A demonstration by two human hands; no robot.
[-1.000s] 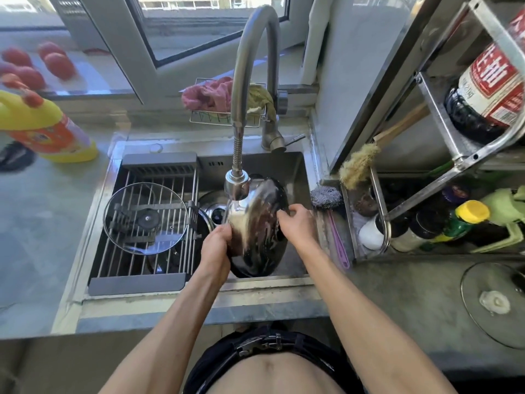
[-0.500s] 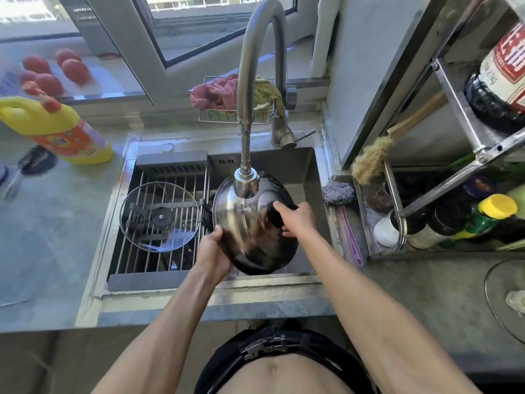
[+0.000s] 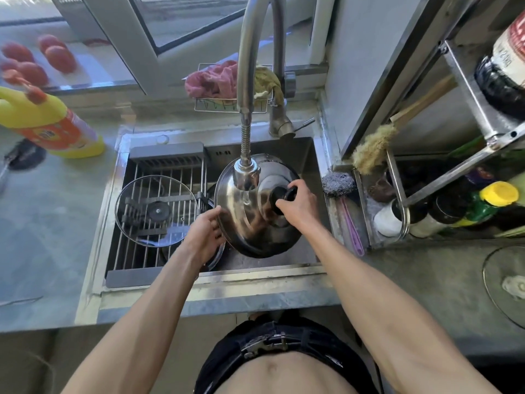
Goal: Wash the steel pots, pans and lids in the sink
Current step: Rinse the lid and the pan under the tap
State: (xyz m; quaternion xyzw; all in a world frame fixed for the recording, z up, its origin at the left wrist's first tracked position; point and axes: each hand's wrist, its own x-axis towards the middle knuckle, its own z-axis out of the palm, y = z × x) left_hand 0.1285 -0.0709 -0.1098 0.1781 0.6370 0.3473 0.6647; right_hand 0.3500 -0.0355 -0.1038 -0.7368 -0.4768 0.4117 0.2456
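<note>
A domed steel lid (image 3: pixel 255 220) with a black knob (image 3: pixel 281 194) is held tilted over the sink (image 3: pixel 306 155), right under the faucet head (image 3: pixel 246 174). My right hand (image 3: pixel 298 204) grips the knob. My left hand (image 3: pixel 206 234) holds the lid's left rim, fingers curled on the edge. A glass lid (image 3: pixel 156 210) lies on the drain rack (image 3: pixel 159 169) across the sink's left half. A further rim shows below my left hand, mostly hidden.
A yellow detergent bottle (image 3: pixel 54 123) lies on the left counter. Cloths (image 3: pixel 221 81) sit in a wire basket behind the faucet. A steel scourer (image 3: pixel 338 183), a brush (image 3: pixel 375 146) and bottles crowd the rack at right. Another glass lid (image 3: pixel 508 282) rests at the far right.
The lid has been turned from on edge to dome up with the knob showing. My right hand moved from its rim to the knob. The left hand shifted along the left rim.
</note>
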